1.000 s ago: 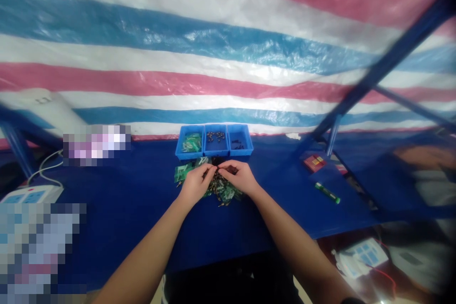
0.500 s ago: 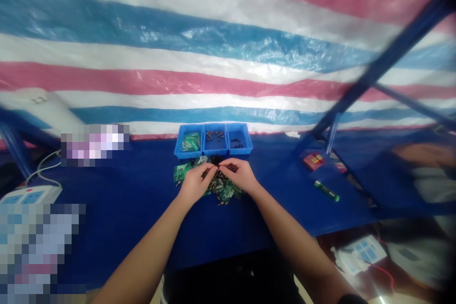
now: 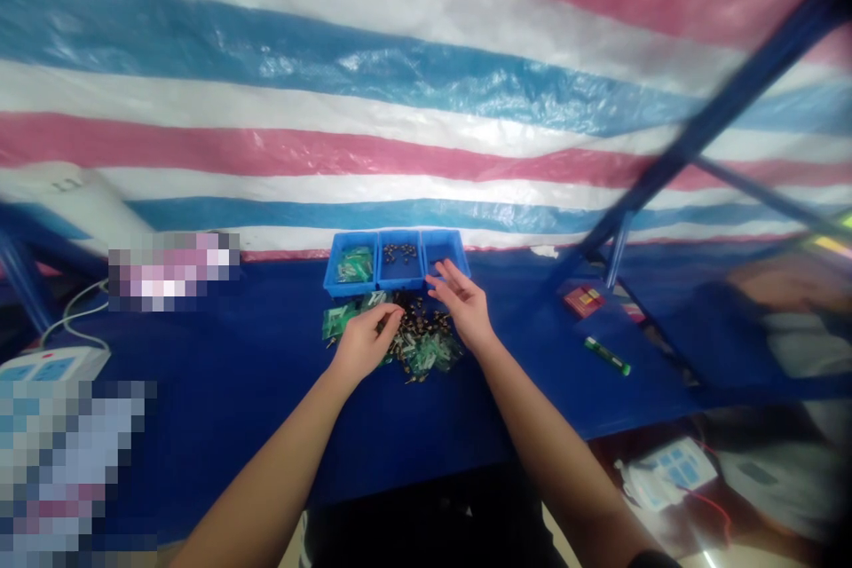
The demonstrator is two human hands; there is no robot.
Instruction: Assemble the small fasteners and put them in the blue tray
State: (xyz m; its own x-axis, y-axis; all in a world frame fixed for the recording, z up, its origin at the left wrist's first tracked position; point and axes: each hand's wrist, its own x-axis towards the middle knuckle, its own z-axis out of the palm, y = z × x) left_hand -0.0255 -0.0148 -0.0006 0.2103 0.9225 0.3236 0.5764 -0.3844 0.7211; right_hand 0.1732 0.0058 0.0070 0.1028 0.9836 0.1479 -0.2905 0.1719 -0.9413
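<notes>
The blue tabletop (image 3: 253, 426) is smooth; three boxy plastic bins (image 3: 352, 289) stand side by side at its far edge. Between them and the near edge lies a heap (image 3: 426, 353) of shiny green packets (image 3: 338, 319) and knobbly brassy bits (image 3: 416, 319). The right hand (image 3: 467, 309) has just parted from the left hand (image 3: 363, 341) to the right-hand bin (image 3: 461, 250), splitting the paired work; its grip is loosely spread, seemingly bare. The left hand's grip stays pinched over the heap, on what I cannot tell. Rounded pieces (image 3: 390, 250) dot the middle bin (image 3: 402, 272).
</notes>
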